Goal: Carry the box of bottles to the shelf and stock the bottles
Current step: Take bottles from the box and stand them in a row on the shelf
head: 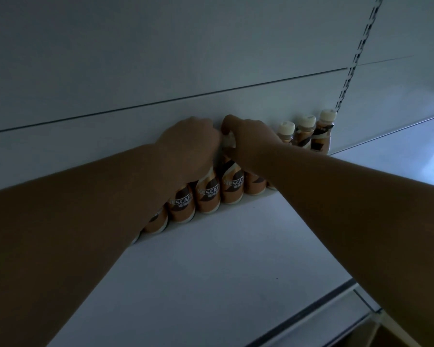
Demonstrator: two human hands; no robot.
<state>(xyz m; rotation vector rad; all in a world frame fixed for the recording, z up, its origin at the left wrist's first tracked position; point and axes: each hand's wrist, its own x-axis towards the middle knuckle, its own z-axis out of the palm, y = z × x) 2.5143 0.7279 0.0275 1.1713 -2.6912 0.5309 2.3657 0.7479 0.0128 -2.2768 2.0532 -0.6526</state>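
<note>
Left hand: the left hand (193, 144) was curled over the tops of bottles at the back of the shelf; its fingers were hidden behind it, so whether it clasped one could not be told.
Right hand: the right hand (248, 141) was closed on the pale cap of a bottle (232, 181), fingers wrapped over the top.
Bottle in the grip: it stood upright, long axis vertical, cap up, its brown label facing the camera.
Row: the row of bottles (206, 196) ran along the back panel (135, 71), continuing to the left under the left forearm.
Right of the grip: 3 capped bottles (306, 134) stood upright beside the slotted upright (356, 58), just past the right wrist.
In the way: both forearms crossed over the row and hid several caps.
In front of the grip: the shelf (211, 271) lay bare up to its front edge.
</note>
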